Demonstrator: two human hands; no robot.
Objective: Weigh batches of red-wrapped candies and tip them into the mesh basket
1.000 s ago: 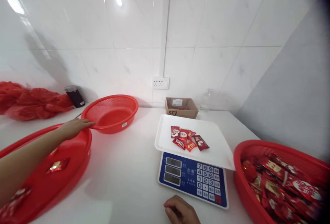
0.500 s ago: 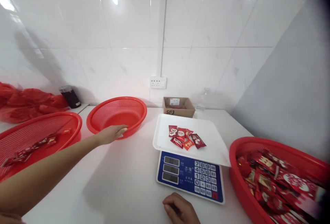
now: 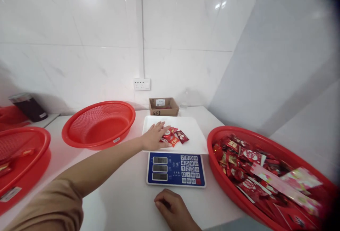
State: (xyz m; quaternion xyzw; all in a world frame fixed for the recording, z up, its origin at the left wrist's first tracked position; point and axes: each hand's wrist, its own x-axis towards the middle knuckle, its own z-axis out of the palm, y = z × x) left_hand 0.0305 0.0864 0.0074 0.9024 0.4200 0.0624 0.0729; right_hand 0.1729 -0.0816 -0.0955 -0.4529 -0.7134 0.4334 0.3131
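Observation:
My left hand (image 3: 154, 136) reaches across the white tray (image 3: 195, 140) of the blue digital scale (image 3: 175, 169). Its fingers are spread flat over a small pile of red candy packets (image 3: 177, 137), covering some of them. My right hand (image 3: 172, 208) rests on the white counter just in front of the scale, fingers curled into a loose fist with nothing visible in it.
A red basket (image 3: 98, 124) with nothing in it stands left of the scale. Another red basket (image 3: 20, 153) with a few packets is at the far left. A red basket (image 3: 261, 174) full of packets sits on the right. A cardboard box (image 3: 163, 106) stands by the wall.
My left hand has left the rim of the middle basket and moved right onto the scale tray, over the candy packets. The view has swung right. My right hand has stayed put.

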